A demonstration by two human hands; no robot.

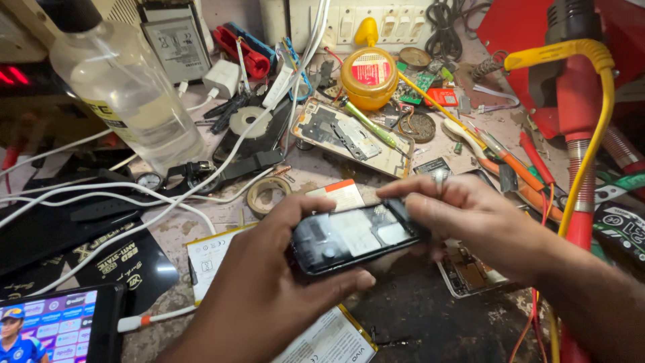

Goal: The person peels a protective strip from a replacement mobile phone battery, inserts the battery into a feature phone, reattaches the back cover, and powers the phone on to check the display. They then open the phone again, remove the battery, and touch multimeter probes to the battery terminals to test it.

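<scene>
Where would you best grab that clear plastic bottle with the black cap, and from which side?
Probably round the bottle's clear middle, coming from its right, the side facing the open phone frame. It leans, so a wrap around the round body looks safer than pinching the black cap. White cables crowd its base and left, so that way seems awkward.

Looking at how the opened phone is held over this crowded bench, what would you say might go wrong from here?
1. The opened phone is pinched only at its ends by the left hand and right hand, so it might slip onto the bench.
2. The white cables beside the clear bottle could snag and tip it.
</scene>
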